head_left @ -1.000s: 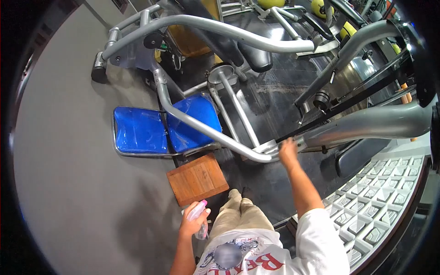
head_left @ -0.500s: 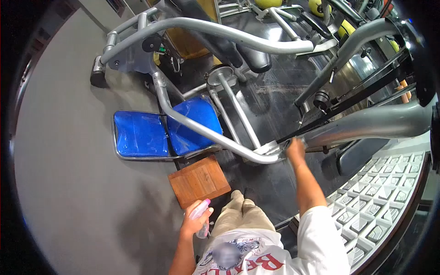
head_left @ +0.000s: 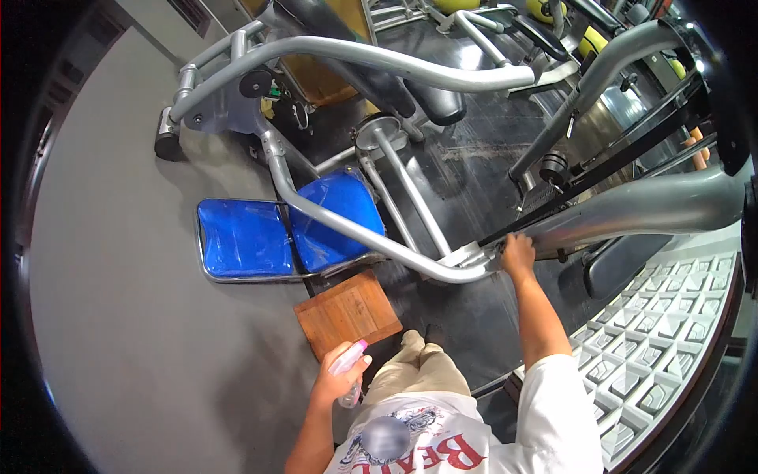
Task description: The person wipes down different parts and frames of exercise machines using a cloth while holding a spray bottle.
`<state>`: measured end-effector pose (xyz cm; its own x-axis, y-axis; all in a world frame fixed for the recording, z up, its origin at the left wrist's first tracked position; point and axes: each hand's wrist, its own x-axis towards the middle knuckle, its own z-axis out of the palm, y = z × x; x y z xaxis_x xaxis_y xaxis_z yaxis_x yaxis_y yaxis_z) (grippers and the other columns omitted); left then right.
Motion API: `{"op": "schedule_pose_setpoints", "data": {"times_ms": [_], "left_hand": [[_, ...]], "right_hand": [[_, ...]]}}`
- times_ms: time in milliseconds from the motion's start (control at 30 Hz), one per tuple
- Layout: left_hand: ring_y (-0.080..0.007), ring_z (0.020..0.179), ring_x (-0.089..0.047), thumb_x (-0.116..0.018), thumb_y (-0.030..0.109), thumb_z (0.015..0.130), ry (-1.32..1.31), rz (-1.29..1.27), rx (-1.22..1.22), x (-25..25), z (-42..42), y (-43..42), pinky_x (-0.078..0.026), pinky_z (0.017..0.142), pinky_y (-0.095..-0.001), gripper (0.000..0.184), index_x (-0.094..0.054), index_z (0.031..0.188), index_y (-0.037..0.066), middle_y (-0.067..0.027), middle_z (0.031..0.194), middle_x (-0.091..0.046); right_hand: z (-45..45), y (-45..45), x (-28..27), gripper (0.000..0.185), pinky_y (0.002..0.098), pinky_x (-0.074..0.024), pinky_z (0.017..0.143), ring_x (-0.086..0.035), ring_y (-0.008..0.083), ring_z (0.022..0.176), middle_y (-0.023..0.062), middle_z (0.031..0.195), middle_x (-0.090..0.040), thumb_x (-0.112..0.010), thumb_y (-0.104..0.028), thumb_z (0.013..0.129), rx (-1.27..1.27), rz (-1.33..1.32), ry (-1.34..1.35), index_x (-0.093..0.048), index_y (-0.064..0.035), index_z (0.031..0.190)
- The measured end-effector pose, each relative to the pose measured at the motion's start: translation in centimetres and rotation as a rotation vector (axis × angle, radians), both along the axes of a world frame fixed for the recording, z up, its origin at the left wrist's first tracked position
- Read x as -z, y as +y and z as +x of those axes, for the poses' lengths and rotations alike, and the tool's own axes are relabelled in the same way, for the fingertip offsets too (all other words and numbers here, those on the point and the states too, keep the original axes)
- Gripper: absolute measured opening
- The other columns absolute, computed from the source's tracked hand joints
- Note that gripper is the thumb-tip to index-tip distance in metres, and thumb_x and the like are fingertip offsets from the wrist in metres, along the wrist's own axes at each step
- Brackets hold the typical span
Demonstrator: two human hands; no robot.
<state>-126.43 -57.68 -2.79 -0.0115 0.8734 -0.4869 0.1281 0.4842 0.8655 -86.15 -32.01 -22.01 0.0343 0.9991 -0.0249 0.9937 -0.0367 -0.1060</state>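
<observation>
My left hand point(head_left: 338, 378) is wrapped round a small clear spray bottle point(head_left: 350, 395) with a pink top, held low in front of my body. Out ahead to the right, my right hand point(head_left: 517, 254) is at the joint where the thick silver tube point(head_left: 632, 209) of a gym machine meets a thinner curved silver bar point(head_left: 371, 235). Its fingers are curled down against the metal; whatever lies under them is hidden. A wooden board or low stool point(head_left: 347, 312) is on the floor just beyond the bottle.
A blue padded folding chair point(head_left: 246, 237) stands by the curved bar. Another long bent tube point(head_left: 379, 54) crosses above a black pad point(head_left: 434, 103). White patterned wall panels point(head_left: 655, 347) run along the right. Weights and yellow balls point(head_left: 458, 5) are at the back.
My right hand has shifted slightly to the right and up at the tube joint. My left hand still grips the bottle, and the view has moved a little.
</observation>
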Motion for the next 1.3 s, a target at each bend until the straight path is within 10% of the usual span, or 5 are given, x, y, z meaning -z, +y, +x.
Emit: {"op": "schedule_pose_setpoints", "data": {"times_ms": [267,600,900,1000,1300], "left_hand": [[-0.0095,0.051,-0.055,-0.07,0.014,0.089,0.013,-0.011,0.031,-0.3,0.9,0.2,-0.044,0.048,-0.0265,0.017,-0.058,0.087,0.003,-0.0015,0.064,-0.057],[-0.0096,0.051,-0.056,-0.071,0.014,0.088,0.037,0.019,-0.062,0.6,-1.4,-2.1,-0.045,0.049,-0.0256,0.018,-0.06,0.094,0.002,-0.0013,0.067,-0.059],[-0.012,0.051,-0.056,-0.07,0.009,0.088,0.018,-0.02,-0.075,1.1,-2.0,-3.1,-0.046,0.048,-0.0283,0.015,-0.058,0.092,0.001,-0.0034,0.07,-0.057],[-0.0107,0.051,-0.056,-0.071,0.011,0.088,0.006,0.006,-0.119,1.4,-3.2,-3.6,-0.046,0.048,-0.0274,0.016,-0.06,0.094,0.001,-0.0027,0.07,-0.059],[-0.0112,0.05,-0.056,-0.071,0.012,0.088,-0.009,-0.016,-0.138,2.0,-1.7,-2.1,-0.045,0.048,-0.0275,0.017,-0.058,0.091,0.001,-0.0035,0.068,-0.059]], "right_hand": [[-12.1,-4.2,7.8,0.027,0.0488,-0.0478,0.089,-0.058,0.0394,0.105,0.0159,0.103,-0.067,-0.047,-0.022,0.095,-0.27,-0.138,-0.065,-0.07,-0.0086,0.103],[-0.8,0.3,1.6,0.021,0.0488,-0.0512,0.084,-0.059,0.0362,0.105,0.0163,0.104,-0.066,-0.053,-0.016,0.089,0.022,-0.029,0.079,-0.071,-0.0102,0.099],[-8.9,-3.9,-1.0,0.024,0.0481,-0.0481,0.096,-0.056,0.0418,0.113,0.0215,0.114,-0.064,-0.05,-0.017,0.089,-0.173,-0.411,0.153,-0.067,-0.0065,0.103],[-2.7,-1.0,1.6,0.021,0.0462,-0.051,0.085,-0.058,0.0359,0.102,0.0162,0.106,-0.062,-0.057,-0.016,0.086,0.005,0.022,0.104,-0.065,-0.0089,0.105],[0.3,-4.6,1.8,0.024,0.0498,-0.0484,0.085,-0.055,0.0425,0.105,0.0193,0.109,-0.062,-0.056,-0.004,0.082,-0.102,0.107,0.279,-0.062,-0.0064,0.105]]}}
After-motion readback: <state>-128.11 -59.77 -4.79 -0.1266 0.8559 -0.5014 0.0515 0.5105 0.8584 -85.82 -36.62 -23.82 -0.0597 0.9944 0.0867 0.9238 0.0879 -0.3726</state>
